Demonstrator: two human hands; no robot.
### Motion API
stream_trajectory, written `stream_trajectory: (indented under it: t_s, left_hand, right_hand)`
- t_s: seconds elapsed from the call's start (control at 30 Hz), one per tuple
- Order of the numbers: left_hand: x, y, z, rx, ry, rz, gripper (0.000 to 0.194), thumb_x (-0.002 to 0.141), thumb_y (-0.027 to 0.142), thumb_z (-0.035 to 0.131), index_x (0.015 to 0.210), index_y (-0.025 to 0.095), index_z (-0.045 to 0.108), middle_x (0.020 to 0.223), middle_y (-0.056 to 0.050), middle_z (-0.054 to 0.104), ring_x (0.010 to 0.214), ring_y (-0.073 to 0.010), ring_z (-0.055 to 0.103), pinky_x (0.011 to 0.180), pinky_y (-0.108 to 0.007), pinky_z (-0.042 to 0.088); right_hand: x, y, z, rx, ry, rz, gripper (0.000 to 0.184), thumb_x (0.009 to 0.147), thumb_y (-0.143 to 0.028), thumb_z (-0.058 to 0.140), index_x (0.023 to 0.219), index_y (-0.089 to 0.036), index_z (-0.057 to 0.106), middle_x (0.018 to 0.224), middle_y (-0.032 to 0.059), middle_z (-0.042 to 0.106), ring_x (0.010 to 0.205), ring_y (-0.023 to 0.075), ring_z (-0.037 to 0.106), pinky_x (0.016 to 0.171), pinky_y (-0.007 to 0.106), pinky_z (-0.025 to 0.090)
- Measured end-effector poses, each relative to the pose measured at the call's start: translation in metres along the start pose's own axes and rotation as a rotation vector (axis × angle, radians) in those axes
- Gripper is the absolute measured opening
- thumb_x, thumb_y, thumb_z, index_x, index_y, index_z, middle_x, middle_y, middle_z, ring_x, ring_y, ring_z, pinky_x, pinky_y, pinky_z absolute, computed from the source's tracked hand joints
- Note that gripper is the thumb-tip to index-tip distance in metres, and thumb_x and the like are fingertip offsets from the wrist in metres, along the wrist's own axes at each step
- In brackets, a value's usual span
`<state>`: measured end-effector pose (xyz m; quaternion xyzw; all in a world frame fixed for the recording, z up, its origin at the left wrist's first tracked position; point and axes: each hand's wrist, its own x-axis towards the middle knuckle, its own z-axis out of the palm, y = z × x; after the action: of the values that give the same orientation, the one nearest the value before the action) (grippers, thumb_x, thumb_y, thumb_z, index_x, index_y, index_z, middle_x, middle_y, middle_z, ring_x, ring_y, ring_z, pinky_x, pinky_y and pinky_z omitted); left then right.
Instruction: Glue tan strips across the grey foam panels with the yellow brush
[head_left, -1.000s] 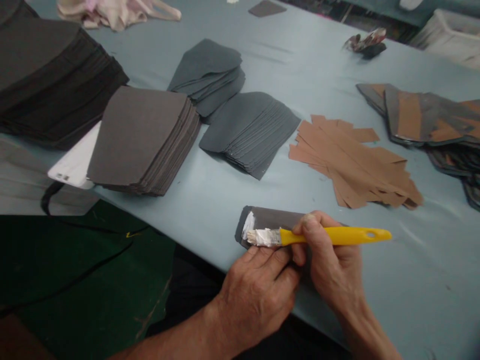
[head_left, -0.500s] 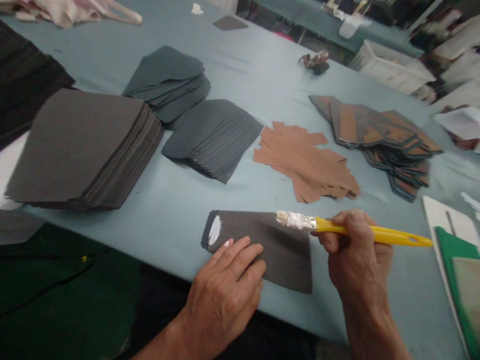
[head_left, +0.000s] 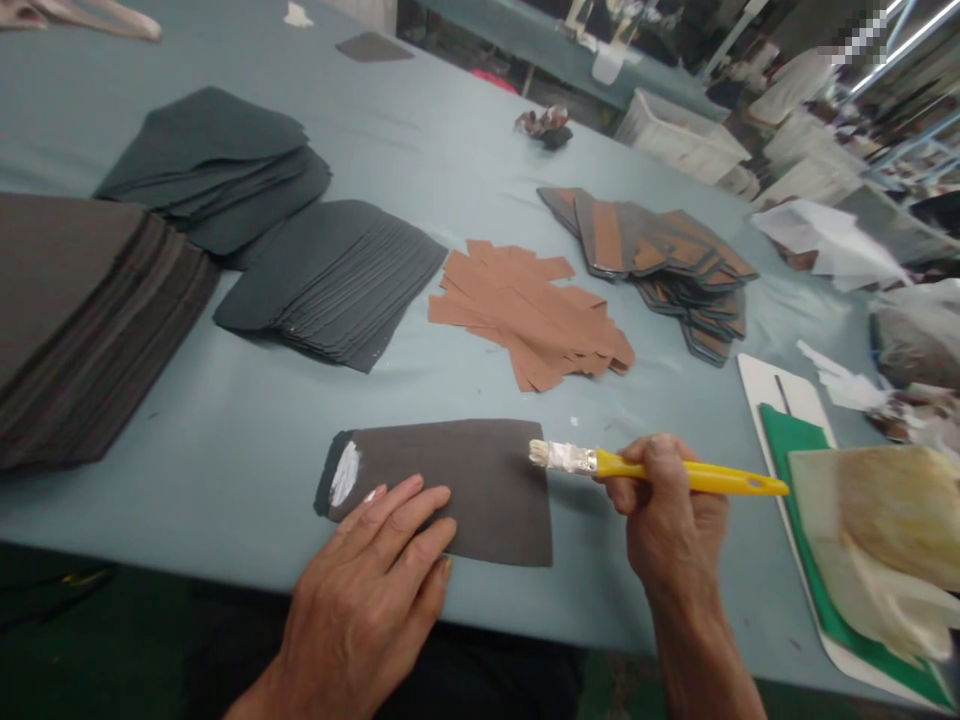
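My left hand [head_left: 364,590] lies flat on a dark grey foam-like sheet [head_left: 465,490], holding it down with spread fingers near its lower edge. A white glue patch [head_left: 345,474] marks the sheet's narrow left end. My right hand [head_left: 671,510] grips a yellow-handled flat brush [head_left: 690,477]. Its white-caked bristles [head_left: 551,456] sit over the sheet's right end, though contact cannot be told.
Stacks of dark grey pieces [head_left: 330,280] and loose tan strips [head_left: 529,315] lie on the blue-grey table cover [head_left: 187,510]. Tan-striped pieces [head_left: 652,260] are piled further right. A green mat on a white board [head_left: 795,440] sits at right, partly under a blurred translucent sheet [head_left: 877,540].
The view has swung right. The brush has moved from the sheet's left end to its right end, uncovering the white patch. My left hand has moved down the sheet.
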<state>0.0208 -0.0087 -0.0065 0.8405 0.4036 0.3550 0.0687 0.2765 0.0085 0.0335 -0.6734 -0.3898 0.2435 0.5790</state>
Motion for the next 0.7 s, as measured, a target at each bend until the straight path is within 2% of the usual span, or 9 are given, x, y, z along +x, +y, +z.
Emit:
stream_trajectory:
  t_s: [0.23, 0.7]
  left_hand:
    - [0.000, -0.001, 0.000, 0.029, -0.008, 0.008, 0.021, 0.101, 0.012, 0.057, 0.115, 0.020, 0.070, 0.129, -0.005, 0.075, 0.130, -0.0241, 0.066, 0.120, -0.040, 0.043]
    - [0.000, -0.001, 0.001, 0.029, -0.006, 0.011, 0.019, 0.100, 0.011, 0.061, 0.113, 0.020, 0.070, 0.128, -0.006, 0.076, 0.128, -0.0245, 0.066, 0.120, -0.041, 0.043]
  right_hand:
    - [-0.008, 0.000, -0.002, 0.056, -0.004, 0.056, 0.047, 0.091, -0.063, 0.071, 0.073, -0.021, 0.060, 0.044, -0.0085, 0.046, 0.038, 0.0082, 0.040, 0.041, 0.021, 0.033]
    - [-0.008, 0.012, -0.009, 0.086, 0.009, 0.044, 0.043, 0.094, -0.059, 0.070, 0.075, -0.021, 0.060, 0.044, -0.0093, 0.044, 0.040, 0.0080, 0.041, 0.044, 0.021, 0.033]
